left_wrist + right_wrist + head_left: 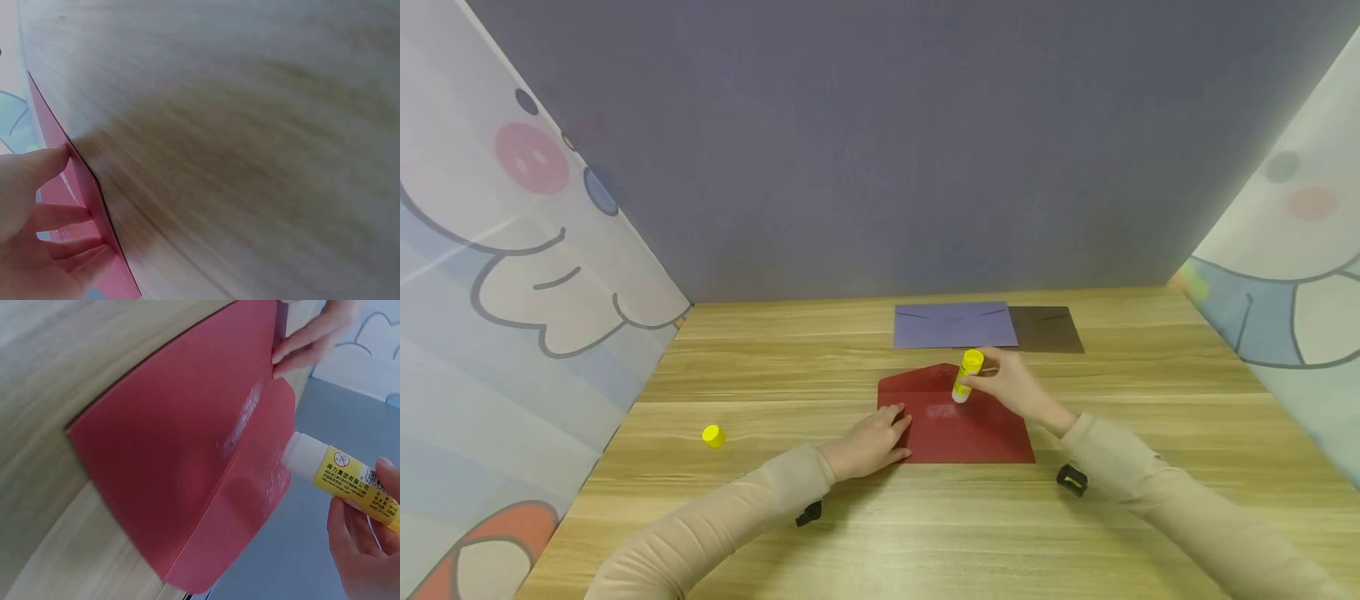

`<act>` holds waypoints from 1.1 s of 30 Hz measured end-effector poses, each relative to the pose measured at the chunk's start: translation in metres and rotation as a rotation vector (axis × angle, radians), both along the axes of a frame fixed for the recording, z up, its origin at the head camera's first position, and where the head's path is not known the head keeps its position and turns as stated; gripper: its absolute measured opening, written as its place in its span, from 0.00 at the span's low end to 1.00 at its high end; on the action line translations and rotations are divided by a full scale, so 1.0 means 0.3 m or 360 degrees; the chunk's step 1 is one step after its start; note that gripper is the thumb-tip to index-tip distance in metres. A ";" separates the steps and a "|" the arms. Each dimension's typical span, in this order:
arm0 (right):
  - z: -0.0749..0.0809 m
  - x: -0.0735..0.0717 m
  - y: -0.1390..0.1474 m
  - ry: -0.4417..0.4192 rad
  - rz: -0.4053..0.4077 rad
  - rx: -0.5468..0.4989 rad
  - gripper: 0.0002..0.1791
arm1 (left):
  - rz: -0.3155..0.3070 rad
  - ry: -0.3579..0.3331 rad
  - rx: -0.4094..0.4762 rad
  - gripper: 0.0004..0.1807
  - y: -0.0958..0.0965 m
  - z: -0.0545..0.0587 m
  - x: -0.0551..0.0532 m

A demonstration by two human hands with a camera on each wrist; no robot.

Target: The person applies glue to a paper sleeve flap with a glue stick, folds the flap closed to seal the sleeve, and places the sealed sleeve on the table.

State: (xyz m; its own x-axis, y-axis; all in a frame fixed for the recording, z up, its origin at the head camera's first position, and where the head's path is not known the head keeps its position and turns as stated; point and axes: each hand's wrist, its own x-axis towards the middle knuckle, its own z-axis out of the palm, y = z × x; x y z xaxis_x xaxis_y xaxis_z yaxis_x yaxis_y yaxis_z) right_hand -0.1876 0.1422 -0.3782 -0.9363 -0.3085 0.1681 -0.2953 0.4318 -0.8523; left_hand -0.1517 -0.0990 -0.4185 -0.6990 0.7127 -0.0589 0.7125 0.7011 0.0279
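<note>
A red envelope (966, 437) lies on the table with its flap unfolded away from the person. Whitish glue smears (242, 422) show on its body near the fold, and fainter ones on the flap. My left hand (868, 442) rests on the envelope's left side, fingers spread and fairly straight. Between thumb and fingers, my right hand (1018, 387) pinches a yellow glue stick (353, 481), white end tilted down over the envelope. In the right wrist view that end seems a little apart from the paper. The yellow cap (712, 436) stands on the table to the left.
A purple envelope (955, 325) lies behind the red one, overlapping a dark brown envelope (1048, 329). The wood-grain table (760, 350) meets a grey panel (880, 167) at the back. Cartoon-printed sheets (497, 333) stand at both sides.
</note>
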 end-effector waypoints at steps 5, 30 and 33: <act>-0.006 -0.002 -0.040 0.0090 0.0041 0.0113 0.17 | 0.0000 -0.0007 -0.0002 0.29 0.000 0.003 -0.001; -0.047 -0.002 -0.151 0.0146 0.0167 0.0320 0.15 | -0.0026 0.0005 -0.0012 0.29 -0.002 0.004 -0.002; -0.054 0.001 -0.155 0.0154 0.0153 0.0376 0.17 | -0.0024 0.0001 -0.0002 0.29 -0.001 0.005 -0.001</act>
State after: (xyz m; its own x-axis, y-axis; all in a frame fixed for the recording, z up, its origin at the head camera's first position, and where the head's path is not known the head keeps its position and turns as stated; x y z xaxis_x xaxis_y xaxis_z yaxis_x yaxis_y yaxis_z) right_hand -0.1874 0.0958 -0.3945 -0.8839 -0.4364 0.1682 -0.4196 0.5812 -0.6973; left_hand -0.1519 -0.0993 -0.4170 -0.6880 0.7233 -0.0591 0.7232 0.6901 0.0267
